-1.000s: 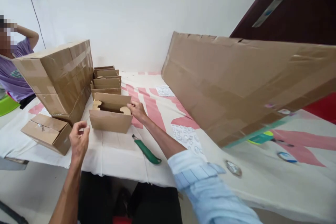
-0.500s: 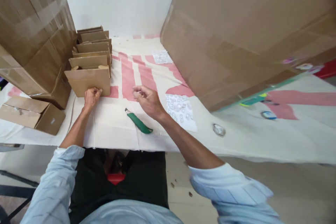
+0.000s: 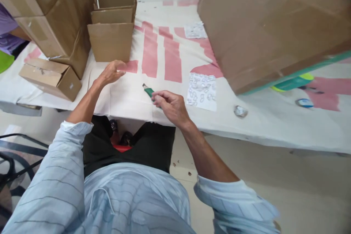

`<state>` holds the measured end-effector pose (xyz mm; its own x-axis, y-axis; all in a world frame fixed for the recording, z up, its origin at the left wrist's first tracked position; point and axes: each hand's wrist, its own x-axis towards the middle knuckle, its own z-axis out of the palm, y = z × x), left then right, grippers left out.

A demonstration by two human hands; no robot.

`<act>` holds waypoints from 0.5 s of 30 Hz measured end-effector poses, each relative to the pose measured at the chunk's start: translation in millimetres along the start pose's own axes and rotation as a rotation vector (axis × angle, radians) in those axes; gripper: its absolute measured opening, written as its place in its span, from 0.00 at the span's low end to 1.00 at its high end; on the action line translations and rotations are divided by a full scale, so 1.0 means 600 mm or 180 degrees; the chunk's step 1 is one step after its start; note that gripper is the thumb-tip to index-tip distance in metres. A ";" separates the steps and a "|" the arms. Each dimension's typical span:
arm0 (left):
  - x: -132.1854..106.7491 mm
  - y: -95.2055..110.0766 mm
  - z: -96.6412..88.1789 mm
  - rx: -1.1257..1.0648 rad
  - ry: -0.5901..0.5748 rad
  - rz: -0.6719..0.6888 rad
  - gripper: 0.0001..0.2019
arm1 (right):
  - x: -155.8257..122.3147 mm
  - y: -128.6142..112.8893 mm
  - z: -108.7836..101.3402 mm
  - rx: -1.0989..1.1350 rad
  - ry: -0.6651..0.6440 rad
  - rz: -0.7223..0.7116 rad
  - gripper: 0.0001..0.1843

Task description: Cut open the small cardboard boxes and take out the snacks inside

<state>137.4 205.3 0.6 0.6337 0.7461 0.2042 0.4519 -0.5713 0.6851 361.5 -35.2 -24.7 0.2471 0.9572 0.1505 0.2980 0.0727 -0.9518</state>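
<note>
My left hand point(image 3: 110, 74) hovers just in front of the nearest folded cardboard box point(image 3: 111, 41), fingers loosely stretched out and holding nothing. That box is the front one of a row of folded cardboard boxes point(image 3: 117, 0) running toward the wall. My right hand point(image 3: 169, 104) is over the green utility knife point(image 3: 148, 90) lying on the cloth-covered table point(image 3: 128, 95), fingers curled over its handle end. Whether they grip the knife is unclear.
A tall taped carton point(image 3: 55, 11) stands at the left, with a small closed box point(image 3: 51, 78) in front of it. A very large flat carton point(image 3: 274, 25) leans at the right. A printed sheet point(image 3: 202, 86), a tape roll point(image 3: 240, 111) and another person's purple sleeve point(image 3: 8, 31) are also visible.
My left hand let go of the front folded box and drew back, opening. My right hand moved down onto the green knife. The camera tilted further down.
</note>
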 end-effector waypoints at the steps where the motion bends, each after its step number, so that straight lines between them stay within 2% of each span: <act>1: -0.033 0.012 -0.005 -0.0016 0.0055 0.0074 0.15 | -0.020 0.002 0.003 -0.0007 -0.0115 0.0053 0.18; 4: -0.137 0.036 -0.031 -0.0112 0.0318 0.0090 0.13 | -0.083 0.023 0.016 -0.0074 -0.0699 0.0257 0.19; 9: -0.303 0.037 -0.066 -0.0224 0.0864 -0.0271 0.11 | -0.173 0.113 0.063 -0.0420 -0.1817 0.0877 0.20; 12: -0.382 0.018 -0.059 -0.0318 0.1343 -0.0640 0.11 | -0.199 0.164 0.098 -0.0667 -0.2215 0.1202 0.16; 15: -0.437 -0.003 -0.040 -0.0405 0.1749 -0.0981 0.10 | -0.194 0.200 0.134 -0.0746 -0.2266 0.1348 0.14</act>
<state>-44.5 18.9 -37.3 0.0574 0.9553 0.2900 0.4625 -0.2829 0.8403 294.3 -115.4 -177.6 -0.2332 0.8441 -0.4829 0.5133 -0.3149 -0.7984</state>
